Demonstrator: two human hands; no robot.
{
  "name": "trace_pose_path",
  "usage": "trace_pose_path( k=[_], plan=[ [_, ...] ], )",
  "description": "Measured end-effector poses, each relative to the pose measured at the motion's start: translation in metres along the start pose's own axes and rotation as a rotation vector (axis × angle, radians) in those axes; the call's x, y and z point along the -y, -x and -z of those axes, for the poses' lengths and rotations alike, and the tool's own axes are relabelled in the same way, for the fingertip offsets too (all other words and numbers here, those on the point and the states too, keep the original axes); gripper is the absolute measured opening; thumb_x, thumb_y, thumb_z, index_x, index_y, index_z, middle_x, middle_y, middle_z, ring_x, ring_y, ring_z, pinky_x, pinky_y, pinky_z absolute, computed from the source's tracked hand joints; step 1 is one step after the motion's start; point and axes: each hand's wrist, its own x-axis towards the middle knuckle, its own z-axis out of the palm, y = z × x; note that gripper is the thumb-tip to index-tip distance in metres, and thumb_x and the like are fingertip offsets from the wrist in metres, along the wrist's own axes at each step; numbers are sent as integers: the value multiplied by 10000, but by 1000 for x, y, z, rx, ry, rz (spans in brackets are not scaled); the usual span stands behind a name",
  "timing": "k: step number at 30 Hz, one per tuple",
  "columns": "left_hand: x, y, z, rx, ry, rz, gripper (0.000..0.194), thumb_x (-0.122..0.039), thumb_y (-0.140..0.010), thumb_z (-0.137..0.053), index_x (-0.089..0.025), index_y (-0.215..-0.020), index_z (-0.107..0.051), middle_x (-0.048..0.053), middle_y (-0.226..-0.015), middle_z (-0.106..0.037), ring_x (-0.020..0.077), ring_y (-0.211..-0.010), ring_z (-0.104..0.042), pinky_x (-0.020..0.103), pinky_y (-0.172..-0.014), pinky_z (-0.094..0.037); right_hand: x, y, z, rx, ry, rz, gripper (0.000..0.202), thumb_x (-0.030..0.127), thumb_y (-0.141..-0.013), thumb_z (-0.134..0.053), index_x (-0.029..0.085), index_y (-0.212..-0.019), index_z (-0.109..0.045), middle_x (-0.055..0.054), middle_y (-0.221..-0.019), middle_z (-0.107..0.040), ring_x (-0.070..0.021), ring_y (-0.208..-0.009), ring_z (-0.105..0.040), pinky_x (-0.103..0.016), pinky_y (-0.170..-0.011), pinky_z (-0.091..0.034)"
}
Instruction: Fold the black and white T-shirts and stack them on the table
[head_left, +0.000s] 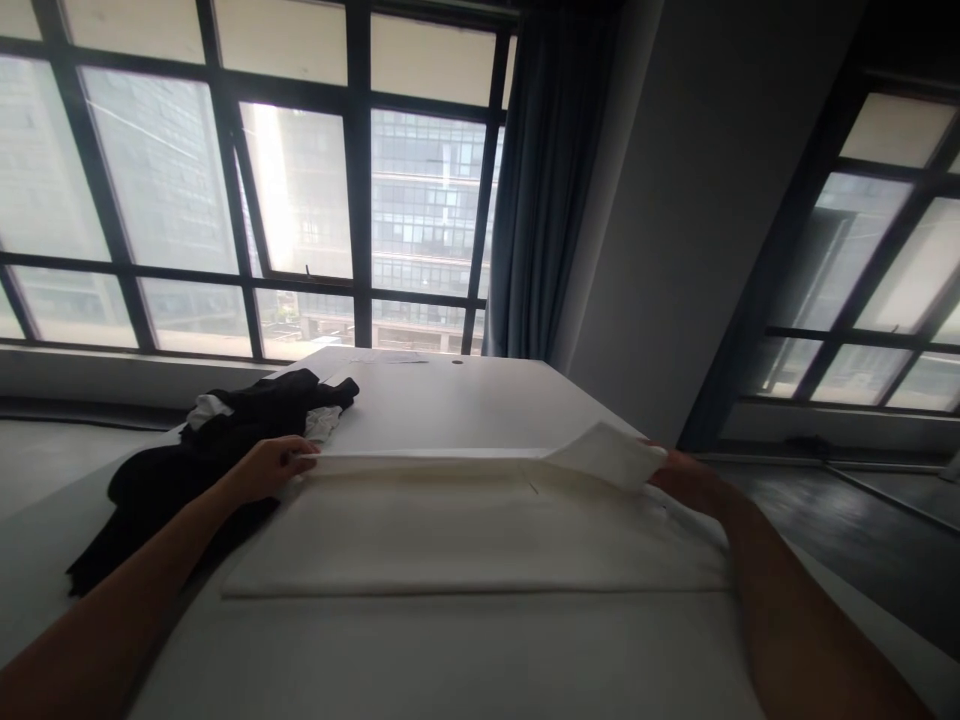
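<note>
A piece of white cloth (465,540), folded into a long flat shape, lies across the white table before me. My left hand (274,468) pinches the far left corner between thumb and fingers. At the far right corner, my right hand (679,475) is closed on the cloth's edge, where a flap stands lifted and bent over; its fingers are partly hidden behind the fabric. Between my hands the far edge runs nearly straight, slightly raised. A short dark line marks the cloth right of its middle. The near edge rests flat on the table.
A heap of black clothing (195,470) lies left on the white table (450,405), close to my left forearm, with some whitish fabric (324,422) in it. Beyond the table are large windows (292,190), a dark blue curtain (544,190) and a grey pillar (667,220).
</note>
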Motion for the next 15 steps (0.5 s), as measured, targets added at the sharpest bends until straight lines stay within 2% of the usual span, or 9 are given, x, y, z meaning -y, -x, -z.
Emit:
trace_pose_path(
  k=[3,5,8,11,15],
  plan=[
    [1,5,1,77,5,-45,526,-666,-649,-626,-192,-844,-742,51,-851,-741,199,-711,-588,298,-698,-487,-5,12,-5,200,43,-182,678,528,-731,-675,192,-1312,-583,-154,-1206,-669,-270,-1004,-667,-334,-786,-544],
    [1,7,0,104,-16,-41,509,-647,-658,-621,-190,-843,-748,39,-757,-717,193,-672,-576,302,-679,-482,-4,11,-11,233,147,-245,685,580,-681,-731,198,-1242,-641,-140,-1157,-688,-216,-853,-669,-268,-645,-513],
    [1,9,0,123,-39,-36,481,-612,-672,-606,-187,-844,-749,23,-670,-673,187,-634,-556,299,-644,-464,3,4,-18,212,381,-300,602,636,-630,-759,192,-1035,-723,-112,-1014,-717,-158,-684,-619,-225,-515,-426],
    [1,10,1,148,-50,-37,452,-583,-657,-612,-186,-823,-749,14,-640,-646,186,-627,-551,291,-629,-447,10,-2,-23,147,604,-448,536,654,-598,-773,175,-829,-707,-86,-791,-696,-159,-594,-602,-238,-483,-410],
    [-3,11,-1,186,-56,-11,427,-566,-662,-606,-187,-802,-742,0,-591,-615,176,-590,-538,281,-596,-426,10,-6,-33,59,687,-610,454,574,-632,-796,166,-785,-667,-53,-674,-642,-149,-532,-591,-254,-479,-442]
  ],
)
